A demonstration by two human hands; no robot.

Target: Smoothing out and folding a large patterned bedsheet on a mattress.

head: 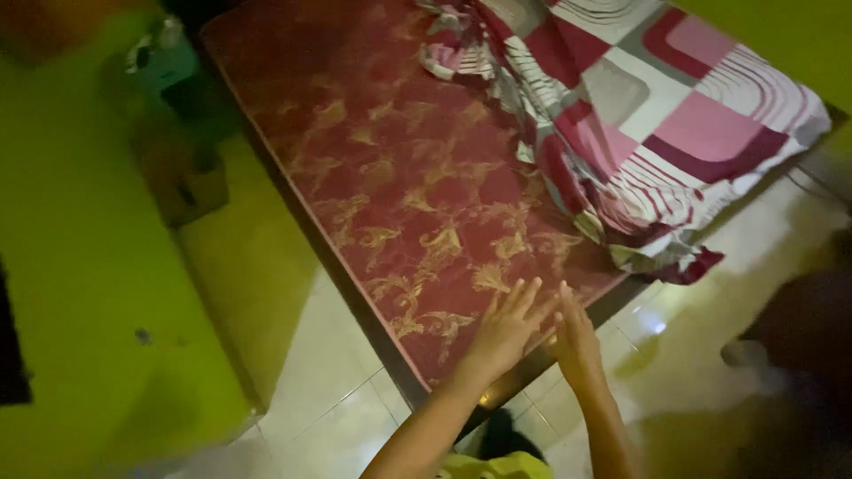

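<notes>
Hands, two, left and right, lie open on one red mattress beside one bedsheet.

Only one thing here may be a package: a brownish, box-like shape on the floor by the green wall, well away from the left hand, up and to its left. It is too blurred to be certain. No labels, signs or screens show.
</notes>
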